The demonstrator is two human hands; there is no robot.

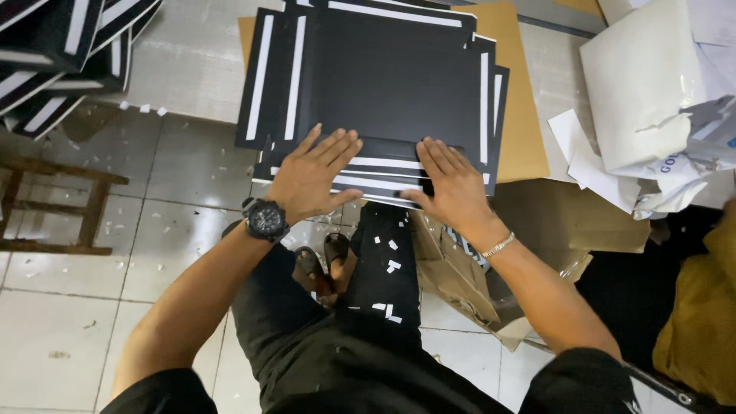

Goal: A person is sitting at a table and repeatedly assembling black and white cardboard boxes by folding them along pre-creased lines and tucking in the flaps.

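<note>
A stack of flat black cardboard sheets point(391, 77) with white tape strips lies on a brown board in front of me. My left hand point(313, 175), with a black watch on the wrist, presses flat on the near left edge of the stack. On the near right edge my right hand point(452, 184), wearing a silver bracelet, rests flat, its thumb curled under the folded flap. Both hands lie with fingers spread on the top sheet's near flap. Small white paper bits stick to my black trousers point(387, 268).
More black sheets with white strips point(61, 54) are piled at the top left. A wooden stool point(54, 207) stands at the left on the tiled floor. Crumpled white paper point(652, 107) and brown paper point(460, 276) lie at the right. A yellow cloth point(701, 322) is at the far right.
</note>
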